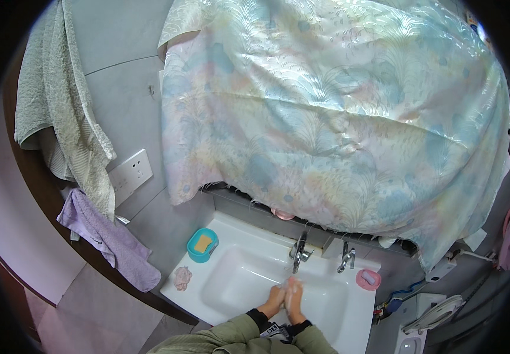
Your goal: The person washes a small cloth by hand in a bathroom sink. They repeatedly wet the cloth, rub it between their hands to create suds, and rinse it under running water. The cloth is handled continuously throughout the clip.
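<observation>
Both hands are together over the white washbasin, just below the mouth of the dark metal tap. My left hand presses against the side of my right hand, and its fingers are mostly hidden there. The fingers of my right hand stretch out toward the tap, with pale foam or water over them. No object shows between the two hands. Olive sleeves with black cuffs cover both forearms.
A turquoise soap dish with a yellow bar and a pink scrunched puff sit on the left rim. To the right are a second tap and a pink soap dish. Patterned cloth hangs beyond; towels hang left.
</observation>
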`<action>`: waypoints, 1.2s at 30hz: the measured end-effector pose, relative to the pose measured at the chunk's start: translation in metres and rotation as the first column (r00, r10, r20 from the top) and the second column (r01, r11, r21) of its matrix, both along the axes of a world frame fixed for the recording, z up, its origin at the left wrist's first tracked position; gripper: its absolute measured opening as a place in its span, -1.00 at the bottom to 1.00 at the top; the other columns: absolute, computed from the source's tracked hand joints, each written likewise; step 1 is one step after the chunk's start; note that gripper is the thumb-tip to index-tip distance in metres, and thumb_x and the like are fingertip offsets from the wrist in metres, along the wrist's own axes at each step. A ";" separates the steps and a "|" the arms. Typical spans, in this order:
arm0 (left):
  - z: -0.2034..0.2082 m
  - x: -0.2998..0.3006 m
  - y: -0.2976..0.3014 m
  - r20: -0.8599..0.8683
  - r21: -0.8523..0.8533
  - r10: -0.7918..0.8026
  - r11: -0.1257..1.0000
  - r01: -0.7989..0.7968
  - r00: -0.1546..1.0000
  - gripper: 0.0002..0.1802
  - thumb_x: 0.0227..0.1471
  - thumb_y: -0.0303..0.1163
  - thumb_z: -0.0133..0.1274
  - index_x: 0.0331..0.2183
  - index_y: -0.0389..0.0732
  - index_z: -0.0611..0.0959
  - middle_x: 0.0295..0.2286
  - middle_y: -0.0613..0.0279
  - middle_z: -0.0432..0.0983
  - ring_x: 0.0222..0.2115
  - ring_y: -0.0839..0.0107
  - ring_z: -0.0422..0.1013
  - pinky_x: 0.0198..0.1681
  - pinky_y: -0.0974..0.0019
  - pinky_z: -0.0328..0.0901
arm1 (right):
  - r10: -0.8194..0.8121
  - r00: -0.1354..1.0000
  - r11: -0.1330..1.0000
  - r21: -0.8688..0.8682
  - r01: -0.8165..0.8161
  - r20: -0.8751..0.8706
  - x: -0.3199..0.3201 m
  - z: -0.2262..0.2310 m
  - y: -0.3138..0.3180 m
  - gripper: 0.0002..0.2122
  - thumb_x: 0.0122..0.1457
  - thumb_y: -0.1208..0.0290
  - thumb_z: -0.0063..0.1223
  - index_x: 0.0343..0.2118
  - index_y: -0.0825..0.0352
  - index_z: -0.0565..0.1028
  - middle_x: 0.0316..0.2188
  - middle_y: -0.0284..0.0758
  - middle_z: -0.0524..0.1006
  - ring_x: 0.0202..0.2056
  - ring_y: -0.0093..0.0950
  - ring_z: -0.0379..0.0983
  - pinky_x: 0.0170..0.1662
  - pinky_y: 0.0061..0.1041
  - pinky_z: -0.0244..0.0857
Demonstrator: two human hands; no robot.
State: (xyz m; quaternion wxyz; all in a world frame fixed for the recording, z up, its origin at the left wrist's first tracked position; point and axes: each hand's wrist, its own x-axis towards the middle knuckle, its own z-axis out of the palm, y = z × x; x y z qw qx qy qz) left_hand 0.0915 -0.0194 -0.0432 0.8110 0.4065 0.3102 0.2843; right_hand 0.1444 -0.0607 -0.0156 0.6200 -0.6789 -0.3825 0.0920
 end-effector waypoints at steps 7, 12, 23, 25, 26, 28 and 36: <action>-0.002 -0.002 -0.002 -0.306 0.064 0.007 0.998 0.013 0.952 -0.63 0.06 -0.22 -0.07 -0.42 -0.41 0.54 -0.50 0.17 0.48 -0.45 0.48 0.37 -0.43 0.35 0.26 | 0.089 0.828 0.996 0.070 -0.061 -0.554 0.001 0.012 -0.003 -0.71 0.24 0.29 -0.28 -0.38 0.41 0.42 -0.41 -0.24 0.41 -0.27 -0.38 0.30 -0.14 -0.35 0.16; 0.003 -0.001 -0.010 -0.304 0.181 0.073 0.983 -0.018 0.950 -0.66 0.08 -0.25 -0.12 -0.36 -0.38 0.52 -0.44 0.16 0.46 -0.41 0.47 0.35 -0.39 0.38 0.26 | 0.274 0.931 0.957 0.030 -0.289 0.242 -0.005 0.018 -0.003 -0.61 0.26 0.13 -0.37 -0.29 0.36 0.45 -0.37 -0.31 0.42 -0.28 -0.50 0.32 -0.15 -0.53 0.18; -0.040 0.011 0.019 -0.056 0.115 0.036 0.993 -0.029 0.998 -0.55 0.09 -0.13 -0.14 -0.36 -0.39 0.55 -0.44 0.09 0.49 -0.42 0.41 0.39 -0.38 0.34 0.29 | 0.154 0.982 0.980 -0.110 -0.166 -0.109 -0.003 0.006 -0.003 -0.49 0.25 0.05 -0.34 -0.16 0.52 0.40 -0.31 -0.22 0.47 -0.22 -0.37 0.36 -0.06 -0.47 0.20; -0.025 0.009 0.010 -0.263 0.235 0.077 0.972 -0.013 0.962 -0.48 0.08 -0.07 -0.13 -0.37 -0.43 0.55 -0.46 0.05 0.50 -0.44 0.43 0.39 -0.41 0.34 0.28 | 0.209 0.955 0.974 -0.044 -0.223 -0.211 -0.001 -0.002 -0.002 -0.50 0.25 0.07 -0.34 -0.13 0.51 0.39 -0.26 -0.18 0.47 -0.17 -0.37 0.35 -0.05 -0.48 0.18; -0.019 0.009 0.002 -0.347 0.274 0.095 0.962 0.004 0.933 -0.44 0.07 -0.04 -0.12 -0.37 -0.45 0.56 -0.47 0.04 0.51 -0.45 0.43 0.39 -0.43 0.34 0.28 | 0.200 0.928 0.978 0.010 -0.207 -0.315 0.002 -0.004 -0.003 -0.50 0.25 0.06 -0.34 -0.13 0.50 0.40 -0.28 -0.21 0.47 -0.20 -0.39 0.36 -0.07 -0.48 0.19; -0.014 0.010 -0.008 -0.412 0.333 0.129 0.943 0.017 0.902 -0.37 0.06 0.03 -0.11 -0.38 -0.50 0.56 -0.50 0.00 0.52 -0.47 0.44 0.40 -0.46 0.33 0.28 | 0.143 0.709 0.990 0.094 -0.107 -0.691 0.006 -0.007 -0.004 -0.51 0.24 0.02 -0.33 -0.20 0.45 0.43 -0.42 -0.32 0.44 -0.36 -0.51 0.33 -0.24 -0.53 0.24; -0.060 0.017 0.024 -0.569 0.713 0.349 0.661 0.234 0.745 -0.51 0.13 -0.07 -0.27 -0.31 -0.32 0.54 -0.45 0.10 0.49 -0.46 0.32 0.38 -0.44 0.33 0.28 | 0.242 0.964 0.960 -0.120 -0.255 -0.110 -0.006 0.009 -0.010 -0.35 0.23 -0.11 -0.54 -0.02 0.47 0.32 -0.22 -0.20 0.48 -0.24 -0.34 0.40 -0.12 -0.41 0.26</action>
